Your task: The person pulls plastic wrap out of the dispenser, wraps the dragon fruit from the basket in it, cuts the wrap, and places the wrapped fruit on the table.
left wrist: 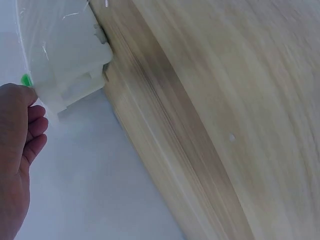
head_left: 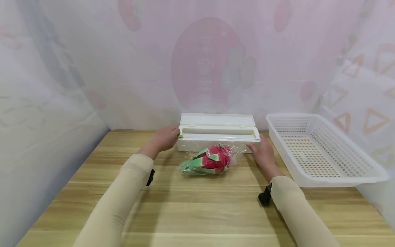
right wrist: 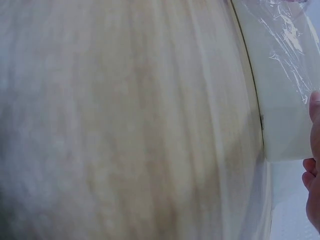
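A white cling film dispenser (head_left: pixel 192 146) stands at the back of the table with its lid (head_left: pixel 217 119) raised. At its left end, my left hand (head_left: pixel 165 138) pinches the small green slider (left wrist: pixel 26 80), the other fingers curled. My right hand (head_left: pixel 263 152) holds the right end, thumb on the front face and fingers around the end, partly hidden. Just in front lies a red and green dragon fruit (head_left: pixel 213 159) with clear film over it. Loose film (right wrist: pixel 290 37) spreads from the fruit across the dispenser's front.
A white perforated plastic basket (head_left: pixel 296 164) stands to the right, near my right hand. Behind the table hangs a pale printed curtain (head_left: pixel 139 68), with similar sheets at both sides. Wood-grain tabletop (head_left: pixel 200 209) lies between my forearms. A black camera (head_left: pixel 264 197) sits at my right wrist.
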Tool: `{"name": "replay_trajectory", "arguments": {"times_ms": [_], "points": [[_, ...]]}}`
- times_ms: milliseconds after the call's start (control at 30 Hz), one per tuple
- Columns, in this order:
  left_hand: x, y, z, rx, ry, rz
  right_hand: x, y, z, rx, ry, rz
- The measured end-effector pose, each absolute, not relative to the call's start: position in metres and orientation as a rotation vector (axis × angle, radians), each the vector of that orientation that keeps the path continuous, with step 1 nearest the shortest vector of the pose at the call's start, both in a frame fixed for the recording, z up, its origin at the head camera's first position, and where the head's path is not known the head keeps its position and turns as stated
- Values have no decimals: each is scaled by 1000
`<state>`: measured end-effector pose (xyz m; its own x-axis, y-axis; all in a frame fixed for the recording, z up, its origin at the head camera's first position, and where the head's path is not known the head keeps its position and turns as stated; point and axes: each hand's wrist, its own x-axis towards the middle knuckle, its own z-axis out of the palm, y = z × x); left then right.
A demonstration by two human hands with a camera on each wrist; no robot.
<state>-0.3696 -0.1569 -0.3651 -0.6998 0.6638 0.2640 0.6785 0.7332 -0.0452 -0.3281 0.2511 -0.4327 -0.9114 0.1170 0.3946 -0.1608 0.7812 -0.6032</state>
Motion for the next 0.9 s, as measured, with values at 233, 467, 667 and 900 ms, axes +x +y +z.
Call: {"name": "replay_trajectory", "arguments": {"times_ms": [233, 467, 667, 900], "points": [[-369, -154, -363, -1042, -2687, -92, -328, 254, -433, 23, -2565, 912], [-372, -154, -365, -1022, -2709, -70, -328, 254, -431, 33, -2594, 899], [-374, -155, -368, -1026, -2703, -63, -329, 254, -430, 29, -2613, 901], [-374, -155, -369, -1028, -2695, -59, -328, 256, -428, 62, -2649, 864]]}}
